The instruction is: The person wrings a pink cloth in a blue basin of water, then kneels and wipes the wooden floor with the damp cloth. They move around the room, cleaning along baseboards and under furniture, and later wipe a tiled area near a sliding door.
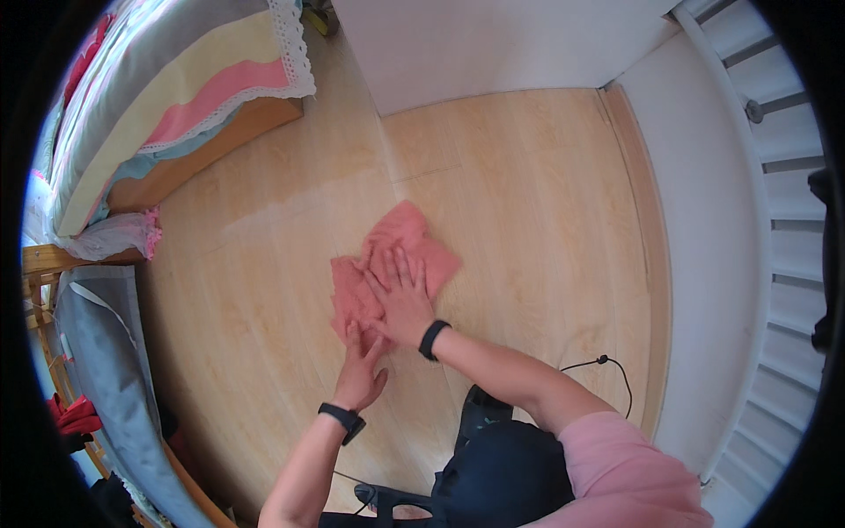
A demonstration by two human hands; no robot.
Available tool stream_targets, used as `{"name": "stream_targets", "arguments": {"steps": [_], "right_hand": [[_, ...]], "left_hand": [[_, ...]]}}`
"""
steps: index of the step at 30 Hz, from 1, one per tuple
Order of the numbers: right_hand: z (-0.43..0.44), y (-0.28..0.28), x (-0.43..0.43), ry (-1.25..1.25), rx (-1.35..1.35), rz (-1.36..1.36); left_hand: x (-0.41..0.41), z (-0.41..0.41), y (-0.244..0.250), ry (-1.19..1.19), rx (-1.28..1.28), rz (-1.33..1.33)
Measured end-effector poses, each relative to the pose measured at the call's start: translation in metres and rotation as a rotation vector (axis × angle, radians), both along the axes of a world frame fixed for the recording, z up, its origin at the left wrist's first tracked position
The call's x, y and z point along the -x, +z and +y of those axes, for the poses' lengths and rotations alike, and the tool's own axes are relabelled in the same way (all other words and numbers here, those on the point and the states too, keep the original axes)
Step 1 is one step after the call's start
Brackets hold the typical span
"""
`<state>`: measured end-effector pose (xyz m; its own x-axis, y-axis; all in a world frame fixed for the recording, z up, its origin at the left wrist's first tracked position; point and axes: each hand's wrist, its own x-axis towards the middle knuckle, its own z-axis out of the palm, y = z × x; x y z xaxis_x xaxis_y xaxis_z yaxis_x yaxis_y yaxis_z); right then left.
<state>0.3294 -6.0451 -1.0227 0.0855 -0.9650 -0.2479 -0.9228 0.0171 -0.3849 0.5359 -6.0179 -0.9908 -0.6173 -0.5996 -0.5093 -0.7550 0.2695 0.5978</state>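
Observation:
A crumpled pink cloth [409, 231] lies spread on the wood-look floor [264, 277] in front of me. My right hand [404, 300] presses flat on the cloth's middle, fingers spread, a black band on the wrist. Nearer to me, my left hand [362, 369] touches the cloth's lower edge with its fingertips, thumb apart; it wears a black wristband too. Neither hand is closed around the cloth. The part of the cloth beneath my palm and fingers is hidden.
At the upper left stands a bed with a striped, lace-edged cover [218, 92]. A grey fabric piece [105, 330] hangs at the left. A white wall [502, 46] rises ahead, and a white slatted frame [759, 264] stands right. A thin black cable [624, 373] lies near my right arm.

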Motion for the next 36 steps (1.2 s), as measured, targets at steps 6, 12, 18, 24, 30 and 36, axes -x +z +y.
{"name": "stream_targets", "arguments": {"steps": [6, 12, 18, 24, 30, 36], "right_hand": [[-0.119, -0.033, 0.062, 0.076, 0.224, 0.142], [-0.166, -0.063, 0.205, -0.279, 0.239, 0.226], [-0.177, -0.047, 0.336, -0.580, 0.053, 0.484], [-0.150, -0.046, 0.438, -0.849, 0.068, 0.445], [-0.020, -0.053, 0.387, -0.796, 0.277, 0.269], [0.111, -0.024, 0.325, -0.783, 0.077, 0.267]], "left_hand": [[-0.026, -0.029, -0.001, 0.061, 0.300, -0.288], [0.015, -0.082, -0.017, 0.070, 0.136, -0.468], [0.020, -0.092, -0.005, -0.007, 0.098, -0.513], [0.026, -0.098, -0.013, -0.054, 0.043, -0.472], [0.018, -0.097, -0.005, -0.017, 0.030, -0.487], [0.024, -0.098, -0.003, -0.027, 0.040, -0.483]]}}
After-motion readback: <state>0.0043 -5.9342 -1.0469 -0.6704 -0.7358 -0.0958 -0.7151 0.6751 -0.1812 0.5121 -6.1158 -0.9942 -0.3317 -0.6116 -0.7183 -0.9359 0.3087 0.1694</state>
